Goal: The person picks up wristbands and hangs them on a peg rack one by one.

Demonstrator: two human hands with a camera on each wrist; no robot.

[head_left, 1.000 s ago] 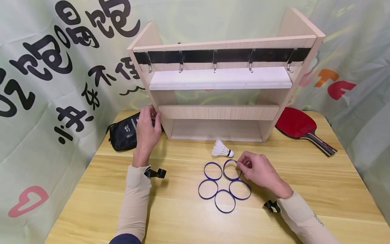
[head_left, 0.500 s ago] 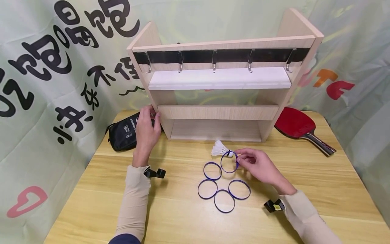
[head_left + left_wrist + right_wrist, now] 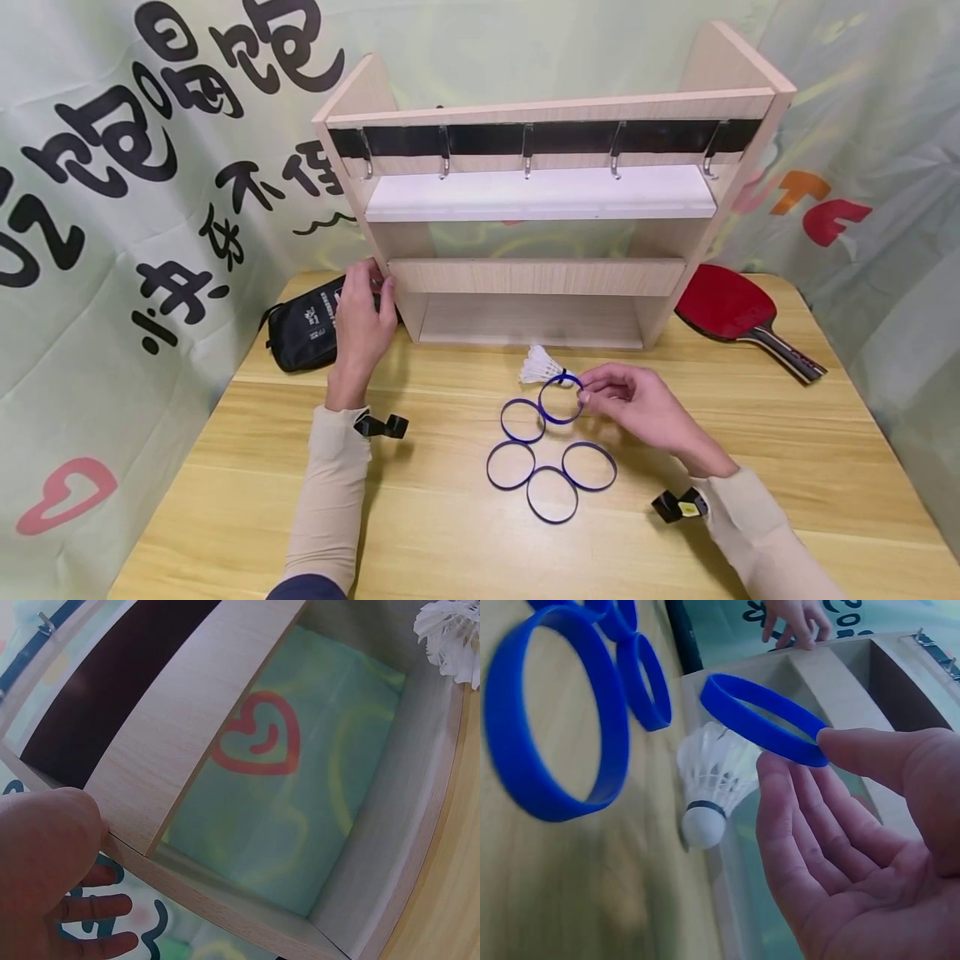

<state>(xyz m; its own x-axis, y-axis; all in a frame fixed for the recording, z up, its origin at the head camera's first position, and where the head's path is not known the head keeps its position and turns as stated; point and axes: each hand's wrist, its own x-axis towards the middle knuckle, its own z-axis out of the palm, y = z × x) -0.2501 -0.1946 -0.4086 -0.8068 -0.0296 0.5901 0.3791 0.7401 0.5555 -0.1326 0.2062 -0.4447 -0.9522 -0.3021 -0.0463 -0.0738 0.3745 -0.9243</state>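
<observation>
My right hand [image 3: 637, 408] pinches a blue ring [image 3: 765, 736] between thumb and fingertips. In the right wrist view that ring is lifted and tilted, with a white shuttlecock [image 3: 705, 827] lying behind it. Several more blue rings [image 3: 613, 727] lie on the table in front of the shuttlecock. My left hand [image 3: 363, 321] rests at the left side of a wooden shelf [image 3: 536, 277]. In the left wrist view its thumb touches the side panel's front edge, while the other fingers [image 3: 97, 907] stretch along the outside.
Along the shelf's black strip [image 3: 480, 140] hang several metal hooks [image 3: 528, 162]. A black pouch [image 3: 300, 333] lies beside my left hand. To the shelf's right lies a red table tennis bat [image 3: 731, 304]. Printed cloth [image 3: 90, 250] hangs behind the wooden table [image 3: 420, 517].
My right hand has lifted the upper right ring off the table, raising it toward the shuttlecock and slightly to the left. My left hand has stayed in place.
</observation>
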